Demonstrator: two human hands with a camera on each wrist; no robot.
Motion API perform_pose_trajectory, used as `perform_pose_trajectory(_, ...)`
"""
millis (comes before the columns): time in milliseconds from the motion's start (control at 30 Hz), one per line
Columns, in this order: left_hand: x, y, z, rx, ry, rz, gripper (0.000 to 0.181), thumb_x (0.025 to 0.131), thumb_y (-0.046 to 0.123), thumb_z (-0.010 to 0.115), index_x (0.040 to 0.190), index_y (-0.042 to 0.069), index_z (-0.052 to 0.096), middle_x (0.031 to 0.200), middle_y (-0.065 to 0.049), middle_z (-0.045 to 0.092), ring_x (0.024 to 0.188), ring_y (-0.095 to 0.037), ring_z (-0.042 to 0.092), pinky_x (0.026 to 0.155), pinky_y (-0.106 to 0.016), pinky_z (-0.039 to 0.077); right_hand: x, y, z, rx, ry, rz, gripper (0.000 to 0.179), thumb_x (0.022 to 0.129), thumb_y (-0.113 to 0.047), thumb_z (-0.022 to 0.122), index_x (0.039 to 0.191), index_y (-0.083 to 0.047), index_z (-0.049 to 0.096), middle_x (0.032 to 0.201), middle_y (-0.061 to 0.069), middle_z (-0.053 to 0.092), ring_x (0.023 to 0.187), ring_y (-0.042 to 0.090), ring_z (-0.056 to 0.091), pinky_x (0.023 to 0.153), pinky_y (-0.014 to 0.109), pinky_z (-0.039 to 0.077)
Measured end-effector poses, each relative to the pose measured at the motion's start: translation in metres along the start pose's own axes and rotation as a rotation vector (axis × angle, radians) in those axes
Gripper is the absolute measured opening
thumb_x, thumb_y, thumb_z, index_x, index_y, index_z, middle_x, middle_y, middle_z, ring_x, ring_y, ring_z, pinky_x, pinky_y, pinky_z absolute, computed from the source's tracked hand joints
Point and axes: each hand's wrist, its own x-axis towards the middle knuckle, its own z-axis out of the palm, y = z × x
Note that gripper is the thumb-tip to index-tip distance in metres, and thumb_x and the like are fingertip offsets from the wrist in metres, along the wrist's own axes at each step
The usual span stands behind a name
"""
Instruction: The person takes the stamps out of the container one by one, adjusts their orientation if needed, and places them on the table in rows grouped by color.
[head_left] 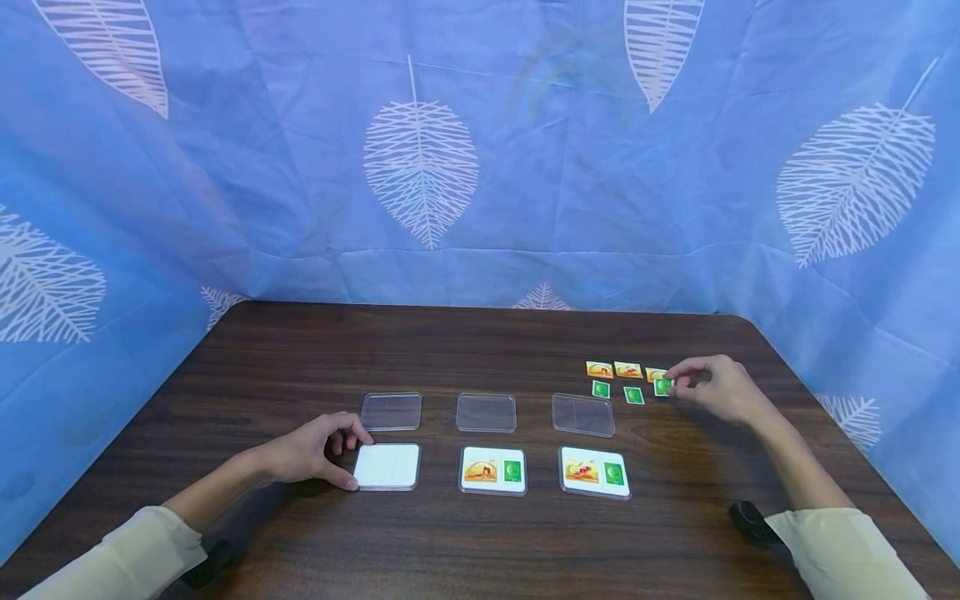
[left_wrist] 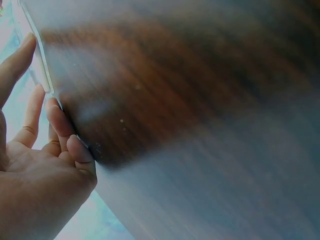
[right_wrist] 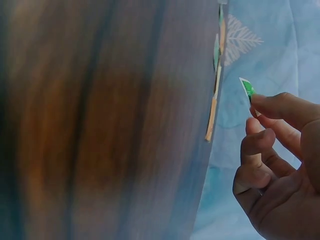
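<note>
- A green stamp (head_left: 662, 387) is pinched by the right hand (head_left: 716, 390), near yellow stamps (head_left: 627, 370).
- A cased white card (head_left: 387, 467) is touched, ungripped, by the left hand (head_left: 311, 448).
- Picking-up seems underway; careful carrying seems called for.

The small slips (head_left: 601, 389) are green or orange-yellow, the table (head_left: 337, 358) brown, the curtain (head_left: 300, 167) white-leafed blue.

You are facing a blue curtain (head_left: 300, 192); white leaves (head_left: 422, 171) are dotting it. It is hanging behind and along both sides of the brown table (head_left: 450, 350) standing before you.
</note>
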Motion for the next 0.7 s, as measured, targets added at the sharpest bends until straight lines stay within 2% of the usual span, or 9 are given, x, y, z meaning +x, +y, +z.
perform_pose_trajectory(367,0.0003,-0.0005,-0.0004,0.004,-0.002,0.003,0.043,0.083,0.009,0.087,0.116,-0.002,0.062,0.1,-0.008,0.047,0.087,-0.022,0.041,0.076,-0.029,0.035,0.0029,0.0056,0.0023,-0.025,-0.075,0.011,0.019,0.092,-0.004,0.072,0.108,0.005,0.074,0.082,0.002,0.06,0.064,0.012,0.052,0.055,0.028,0.047)
perform_pose_trajectory(700,0.0,0.0001,0.0006,0.006,0.007,-0.007,0.043,0.082,0.008,0.087,0.116,-0.002,0.062,0.1,-0.008,0.047,0.087,-0.022,0.041,0.074,-0.03,0.035,0.0059,0.0051,0.0023,-0.019,-0.124,-0.012,0.015,0.092,-0.003,0.072,0.105,0.004,0.075,0.078,0.0,0.061,0.062,0.011,0.051,0.055,0.028,0.046)
